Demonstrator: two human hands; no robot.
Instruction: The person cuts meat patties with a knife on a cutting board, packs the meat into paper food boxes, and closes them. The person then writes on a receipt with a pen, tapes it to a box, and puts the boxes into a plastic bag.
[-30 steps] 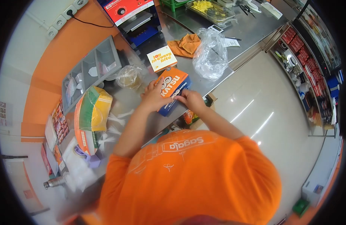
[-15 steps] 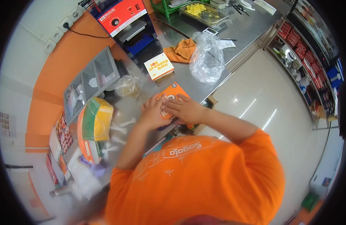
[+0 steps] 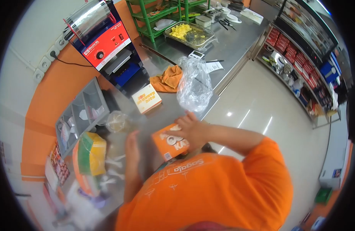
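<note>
An orange box (image 3: 166,144) with white lettering stands near the table's front edge, close to my shirt. My right hand (image 3: 193,131) grips it from its right side, the fingers spread over its top. Left of the box, apart from it, my left hand (image 3: 133,151) is raised with its fingers stretched out, holding nothing and slightly blurred. Beyond the hands sits a white and yellow box (image 3: 146,99) with printed lettering. A clear plastic bag with something pale in it (image 3: 117,121) lies just past my left hand.
A red and blue sealing machine (image 3: 104,46) stands at the back left, beside a grey divided tray (image 3: 83,111). An orange cloth (image 3: 166,79) and a crumpled clear plastic bag (image 3: 195,84) lie farther back. Green and yellow packaging (image 3: 90,154) is at the left.
My left hand has let go of the orange box and moved left. My right hand still holds the box, which is turned so its lettered side shows. The view has shifted.
</note>
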